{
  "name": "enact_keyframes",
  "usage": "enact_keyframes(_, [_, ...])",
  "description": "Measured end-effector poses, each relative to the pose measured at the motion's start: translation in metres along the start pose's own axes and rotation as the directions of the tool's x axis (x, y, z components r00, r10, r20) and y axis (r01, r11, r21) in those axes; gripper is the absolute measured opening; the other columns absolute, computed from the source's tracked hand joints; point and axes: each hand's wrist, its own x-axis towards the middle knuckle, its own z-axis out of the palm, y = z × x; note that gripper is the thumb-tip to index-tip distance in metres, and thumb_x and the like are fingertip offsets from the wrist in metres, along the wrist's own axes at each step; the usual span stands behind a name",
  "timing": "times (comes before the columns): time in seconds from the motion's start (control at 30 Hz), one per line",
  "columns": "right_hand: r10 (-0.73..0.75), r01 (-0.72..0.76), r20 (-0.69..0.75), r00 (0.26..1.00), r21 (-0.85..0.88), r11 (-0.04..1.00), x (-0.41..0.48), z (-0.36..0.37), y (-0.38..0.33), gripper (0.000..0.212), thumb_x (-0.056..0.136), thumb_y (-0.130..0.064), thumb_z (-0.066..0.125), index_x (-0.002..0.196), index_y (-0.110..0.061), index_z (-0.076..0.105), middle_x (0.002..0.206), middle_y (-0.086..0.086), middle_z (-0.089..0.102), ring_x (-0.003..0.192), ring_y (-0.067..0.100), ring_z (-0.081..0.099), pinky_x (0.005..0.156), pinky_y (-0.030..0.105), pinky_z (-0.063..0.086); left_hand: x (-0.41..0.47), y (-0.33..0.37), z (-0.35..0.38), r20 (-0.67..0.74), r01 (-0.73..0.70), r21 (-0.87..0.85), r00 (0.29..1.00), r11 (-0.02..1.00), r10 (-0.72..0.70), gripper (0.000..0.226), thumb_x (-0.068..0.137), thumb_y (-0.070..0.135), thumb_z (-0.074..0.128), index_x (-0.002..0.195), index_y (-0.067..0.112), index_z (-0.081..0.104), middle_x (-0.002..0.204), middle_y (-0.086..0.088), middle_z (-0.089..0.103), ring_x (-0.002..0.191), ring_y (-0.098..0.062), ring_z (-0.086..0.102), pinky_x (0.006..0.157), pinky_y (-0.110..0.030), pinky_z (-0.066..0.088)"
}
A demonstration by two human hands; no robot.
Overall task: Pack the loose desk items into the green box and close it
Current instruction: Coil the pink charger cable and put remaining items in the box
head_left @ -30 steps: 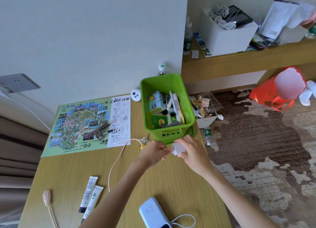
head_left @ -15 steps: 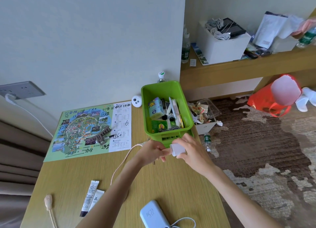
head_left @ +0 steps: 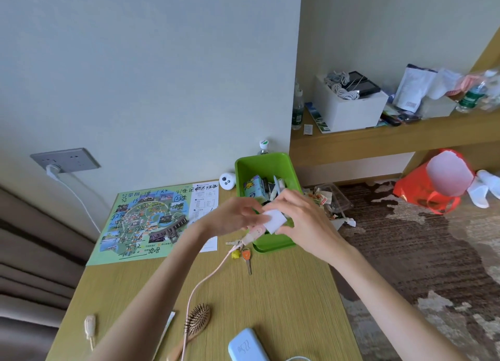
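The green box point(head_left: 266, 163) stands open at the desk's far right edge, with several small items inside. In front of it my right hand point(head_left: 303, 222) holds a white charger block point(head_left: 274, 220). My left hand point(head_left: 230, 217) grips the pink cable plug point(head_left: 254, 232) where it meets the block. The pink cable point(head_left: 200, 282) trails down across the desk toward me. A bunch of keys point(head_left: 243, 253) lies just below my hands. A wooden hairbrush point(head_left: 197, 320), a blue power bank point(head_left: 247, 345) and the cable's other pink plug point(head_left: 89, 325) lie on the near desk.
A green map sheet point(head_left: 143, 222) covers the desk's left back. A small white round gadget point(head_left: 226, 181) sits beside the box. A wall socket point(head_left: 65, 160) holds a white plug. The desk's right edge drops to carpet with litter and a red bag point(head_left: 430, 193). A shelf holds a white box point(head_left: 349, 109).
Both hands have lifted the charger block and cable plug up in front of the box. The view has tilted, so the keys and the hairbrush now show.
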Motion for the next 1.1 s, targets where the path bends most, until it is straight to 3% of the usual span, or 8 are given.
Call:
enact_keyframes(0.13, [-0.067, 0.069, -0.074, 0.995, 0.027, 0.997, 0.016, -0.010, -0.026, 0.054, 0.070, -0.013, 0.084, 0.119, -0.021, 0.063, 0.114, -0.008, 0.058, 0.107, 0.012, 0.054, 0.084, 0.030, 0.047, -0.031, 0.015, -0.023, -0.068, -0.042, -0.072, 0.997, 0.996, 0.037, 0.021, 0.091, 0.026, 0.067, 0.104, 0.010, 0.065, 0.085, 0.001, 0.074, 0.077, -0.010, 0.070, 0.071, -0.026, 0.057])
enact_keyframes(0.3, [0.175, -0.104, -0.175, 0.969, 0.357, 0.928, 0.032, -0.002, -0.055, 0.060, 0.080, -0.014, 0.077, 0.132, -0.022, 0.048, 0.122, -0.013, 0.060, 0.114, 0.003, 0.056, 0.092, 0.030, 0.050, -0.072, 0.022, -0.047, -0.247, -0.159, -0.222, 0.964, 0.962, 0.102, 0.024, 0.096, 0.014, 0.059, 0.111, -0.005, 0.057, 0.098, -0.021, 0.072, 0.085, -0.024, 0.070, 0.079, -0.036, 0.059])
enact_keyframes(0.4, [0.244, -0.179, -0.042, 0.969, 0.561, 0.808, 0.041, 0.012, -0.076, 0.051, 0.082, -0.006, 0.072, 0.126, -0.018, 0.051, 0.113, -0.011, 0.066, 0.110, 0.001, 0.059, 0.093, 0.036, 0.050, -0.093, 0.021, -0.060, -0.354, -0.268, -0.311, 0.923, 0.912, 0.150, 0.028, 0.097, 0.015, 0.057, 0.114, -0.007, 0.055, 0.103, -0.023, 0.072, 0.091, -0.027, 0.071, 0.081, -0.035, 0.059])
enact_keyframes(0.53, [0.169, -0.285, 0.236, 0.957, 0.652, 0.703, 0.055, 0.045, -0.109, 0.036, 0.081, -0.010, 0.075, 0.113, -0.017, 0.061, 0.113, -0.011, 0.068, 0.111, 0.000, 0.059, 0.101, 0.029, 0.043, -0.117, 0.017, -0.081, -0.450, -0.379, -0.402, 0.874, 0.834, 0.181, 0.034, 0.098, 0.024, 0.055, 0.116, -0.005, 0.054, 0.107, -0.021, 0.072, 0.102, -0.034, 0.069, 0.087, -0.038, 0.056])
enact_keyframes(0.63, [0.127, -0.282, 0.264, 0.956, 0.715, 0.640, 0.071, 0.070, -0.135, 0.007, 0.086, -0.010, 0.070, 0.093, -0.007, 0.069, 0.098, 0.004, 0.073, 0.098, 0.009, 0.067, 0.095, 0.025, 0.046, -0.135, 0.008, -0.102, -0.492, -0.426, -0.471, 0.854, 0.773, 0.171, 0.034, 0.100, 0.026, 0.049, 0.115, -0.004, 0.050, 0.107, -0.019, 0.071, 0.101, -0.037, 0.069, 0.087, -0.041, 0.056])
enact_keyframes(0.8, [0.158, -0.317, 0.277, 0.948, 0.766, 0.559, 0.100, 0.097, -0.163, 0.019, 0.087, -0.014, 0.070, 0.088, 0.004, 0.071, 0.079, 0.011, 0.070, 0.082, 0.019, 0.066, 0.078, 0.010, 0.048, -0.170, -0.011, -0.148, -0.555, -0.468, -0.598, 0.827, 0.651, 0.085, 0.028, 0.104, 0.022, 0.037, 0.104, -0.001, 0.053, 0.086, -0.010, 0.062, 0.072, -0.019, 0.063, 0.065, -0.035, 0.058])
enact_keyframes(1.0, [0.299, -0.450, 0.340, 0.891, 0.740, 0.500, 0.112, 0.125, -0.171, 0.015, 0.083, -0.026, 0.074, 0.085, -0.011, 0.075, 0.074, 0.000, 0.071, 0.079, 0.008, 0.066, 0.078, 0.014, 0.047, -0.218, -0.045, -0.217, -0.591, -0.539, -0.681, 0.804, 0.495, 0.062, 0.025, 0.101, 0.025, 0.029, 0.098, 0.009, 0.047, 0.081, -0.002, 0.057, 0.050, -0.008, 0.045, 0.042, -0.018, 0.039])
enact_keyframes(1.1, [0.364, -0.485, 0.346, 0.865, 0.766, 0.422, 0.110, 0.135, -0.180, 0.015, 0.082, -0.028, 0.074, 0.088, -0.015, 0.078, 0.070, 0.001, 0.068, 0.072, 0.010, 0.064, 0.071, 0.016, 0.048, -0.236, -0.066, -0.245, -0.599, -0.529, -0.657, 0.799, 0.537, 0.054, 0.026, 0.099, 0.027, 0.030, 0.094, 0.010, 0.048, 0.080, 0.000, 0.057, 0.050, -0.008, 0.041, 0.042, -0.018, 0.036])
